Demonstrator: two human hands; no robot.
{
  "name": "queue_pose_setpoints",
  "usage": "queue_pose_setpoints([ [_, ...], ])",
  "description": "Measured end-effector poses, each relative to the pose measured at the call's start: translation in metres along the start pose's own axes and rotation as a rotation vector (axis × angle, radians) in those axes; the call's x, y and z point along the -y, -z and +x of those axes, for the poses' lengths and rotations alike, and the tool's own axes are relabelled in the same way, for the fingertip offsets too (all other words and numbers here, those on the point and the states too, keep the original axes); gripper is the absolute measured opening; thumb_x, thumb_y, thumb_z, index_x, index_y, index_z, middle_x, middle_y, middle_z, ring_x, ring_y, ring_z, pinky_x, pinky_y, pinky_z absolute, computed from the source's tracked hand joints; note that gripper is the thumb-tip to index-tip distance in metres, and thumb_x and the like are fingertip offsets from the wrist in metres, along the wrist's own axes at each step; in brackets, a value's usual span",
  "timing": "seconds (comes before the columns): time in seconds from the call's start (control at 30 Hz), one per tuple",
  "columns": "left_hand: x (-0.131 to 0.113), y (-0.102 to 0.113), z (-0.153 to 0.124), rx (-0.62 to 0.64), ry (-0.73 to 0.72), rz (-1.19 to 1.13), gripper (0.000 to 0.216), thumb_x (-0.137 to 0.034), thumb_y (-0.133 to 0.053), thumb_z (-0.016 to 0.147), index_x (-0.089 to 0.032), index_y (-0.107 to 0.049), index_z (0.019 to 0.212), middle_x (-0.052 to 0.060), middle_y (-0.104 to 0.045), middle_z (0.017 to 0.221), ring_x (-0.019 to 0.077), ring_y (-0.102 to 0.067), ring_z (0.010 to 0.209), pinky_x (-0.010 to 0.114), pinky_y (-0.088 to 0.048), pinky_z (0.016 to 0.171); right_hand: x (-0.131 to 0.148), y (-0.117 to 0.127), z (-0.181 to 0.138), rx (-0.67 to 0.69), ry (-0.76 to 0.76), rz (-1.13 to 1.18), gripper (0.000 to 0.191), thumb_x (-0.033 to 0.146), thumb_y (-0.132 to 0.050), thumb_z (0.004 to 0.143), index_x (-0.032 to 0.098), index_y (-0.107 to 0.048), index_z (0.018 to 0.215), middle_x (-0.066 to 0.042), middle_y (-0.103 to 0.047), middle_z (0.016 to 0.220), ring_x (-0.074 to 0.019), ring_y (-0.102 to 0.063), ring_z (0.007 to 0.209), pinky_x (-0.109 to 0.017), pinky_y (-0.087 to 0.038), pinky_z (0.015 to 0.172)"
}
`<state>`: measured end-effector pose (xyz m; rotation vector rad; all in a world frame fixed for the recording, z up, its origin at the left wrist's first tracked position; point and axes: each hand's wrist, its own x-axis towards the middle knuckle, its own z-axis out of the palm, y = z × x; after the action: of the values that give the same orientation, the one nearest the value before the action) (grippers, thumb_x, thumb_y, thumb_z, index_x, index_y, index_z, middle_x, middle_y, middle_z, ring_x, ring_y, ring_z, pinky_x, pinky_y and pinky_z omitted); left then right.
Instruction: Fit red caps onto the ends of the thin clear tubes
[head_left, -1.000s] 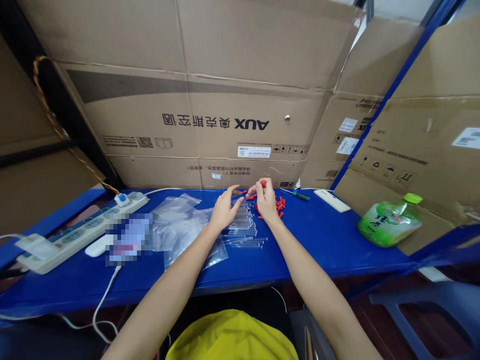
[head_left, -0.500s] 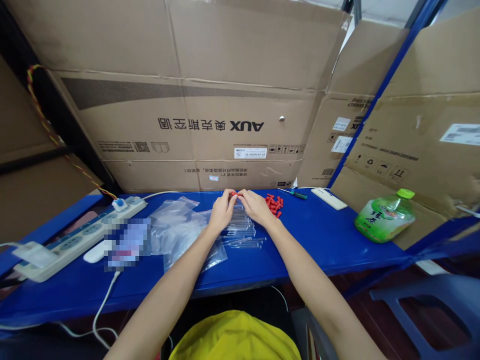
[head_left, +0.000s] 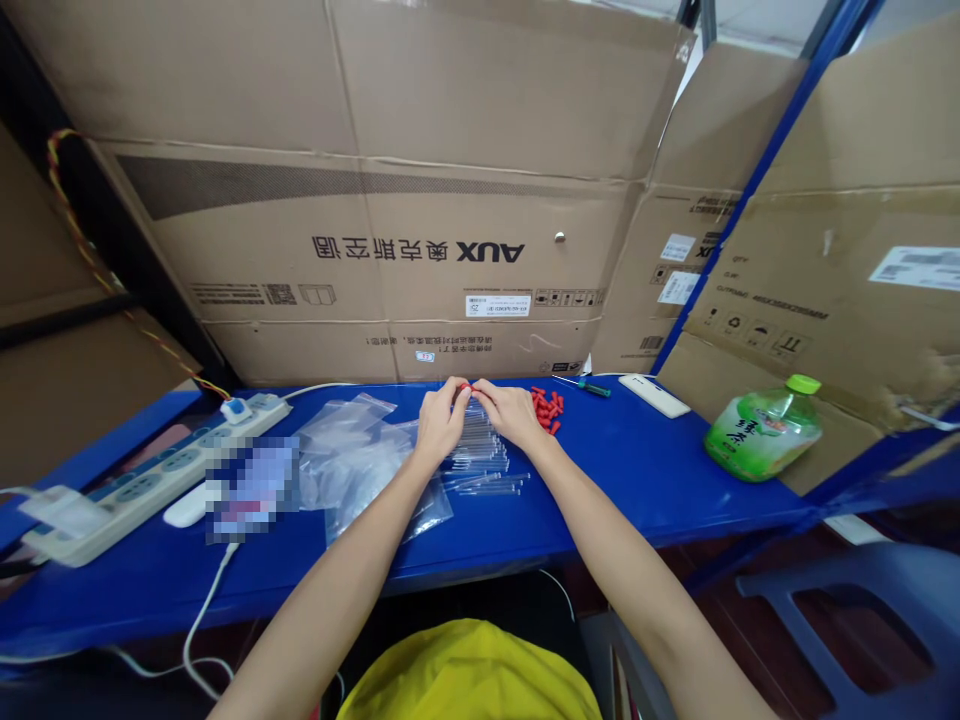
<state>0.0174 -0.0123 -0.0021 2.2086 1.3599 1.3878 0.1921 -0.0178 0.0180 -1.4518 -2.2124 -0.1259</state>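
Observation:
My left hand (head_left: 442, 418) and my right hand (head_left: 508, 408) meet at their fingertips over the far part of the blue table. Between them is a small red rubber-like cap (head_left: 468, 388), pinched by the fingers of both hands. Whether a tube is joined to it is hidden by the fingers. Below the hands lies a row of thin clear tubes (head_left: 480, 452), with a few loose ones nearer the front edge. A pile of red caps (head_left: 547, 410) rests just right of my right hand. Clear plastic bags (head_left: 360, 460) lie left of the tubes, partly behind my left forearm.
A white power strip (head_left: 161, 470) and a phone (head_left: 255, 488) with a cable are at the left. Toward the right lie a screwdriver (head_left: 592, 387), a white phone-like slab (head_left: 654, 395) and a green bottle (head_left: 761, 430). Cardboard (head_left: 420, 210) walls the back.
The view has shifted very slightly. Both hands stay together at the red cap, with only a small change in the fingers.

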Motion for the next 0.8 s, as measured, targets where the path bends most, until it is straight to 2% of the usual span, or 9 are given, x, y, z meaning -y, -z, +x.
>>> queue_pose_setpoints([
  [0.17, -0.005, 0.005, 0.002, -0.061, 0.063, 0.015, 0.034, -0.044, -0.043, 0.109, -0.023, -0.068, 0.1, 0.003, -0.074, 0.088, 0.0214, -0.066, 0.084, 0.032, -0.042, 0.086, 0.005, -0.007, 0.004, 0.027, -0.033, -0.013, 0.039, 0.047, -0.036, 0.117, 0.025, -0.066, 0.129, -0.006, -0.083, 0.102, -0.022, -0.076, 0.091, -0.027, -0.03, 0.066],
  [0.33, -0.004, 0.005, 0.005, -0.089, 0.136, -0.062, 0.035, -0.045, -0.045, 0.106, -0.023, -0.068, 0.092, 0.0, -0.068, 0.073, 0.0186, -0.06, 0.069, 0.03, -0.037, 0.073, 0.006, -0.011, 0.005, 0.058, 0.002, -0.029, 0.039, 0.043, -0.032, 0.118, 0.022, -0.063, 0.127, -0.008, -0.082, 0.106, -0.023, -0.076, 0.093, -0.028, -0.028, 0.064],
  [0.53, -0.004, 0.003, 0.006, -0.123, 0.218, -0.115, 0.035, -0.045, -0.047, 0.104, -0.022, -0.067, 0.087, -0.001, -0.065, 0.07, 0.0177, -0.056, 0.067, 0.029, -0.034, 0.069, 0.006, -0.012, 0.004, 0.092, 0.013, -0.043, 0.037, 0.04, -0.03, 0.118, 0.022, -0.061, 0.128, -0.009, -0.082, 0.107, -0.0228, -0.075, 0.089, -0.028, -0.028, 0.064],
  [0.7, 0.002, -0.007, 0.008, -0.158, 0.326, -0.242, 0.032, -0.041, -0.052, 0.1, -0.022, -0.06, 0.075, -0.002, -0.061, 0.068, 0.0169, -0.054, 0.067, 0.028, -0.037, 0.069, 0.009, -0.013, 0.005, 0.105, 0.025, -0.051, 0.038, 0.039, -0.029, 0.118, 0.022, -0.061, 0.128, -0.01, -0.081, 0.112, -0.023, -0.075, 0.091, -0.028, -0.032, 0.066],
  [0.8, 0.009, -0.013, 0.009, -0.107, 0.361, -0.317, 0.033, -0.036, -0.05, 0.1, -0.022, -0.055, 0.07, -0.002, -0.056, 0.064, 0.0164, -0.052, 0.066, 0.028, -0.039, 0.069, 0.006, -0.013, 0.004, 0.135, 0.042, -0.039, 0.036, 0.036, -0.03, 0.118, 0.022, -0.06, 0.132, -0.01, -0.08, 0.115, -0.0228, -0.075, 0.096, -0.028, -0.037, 0.07],
])
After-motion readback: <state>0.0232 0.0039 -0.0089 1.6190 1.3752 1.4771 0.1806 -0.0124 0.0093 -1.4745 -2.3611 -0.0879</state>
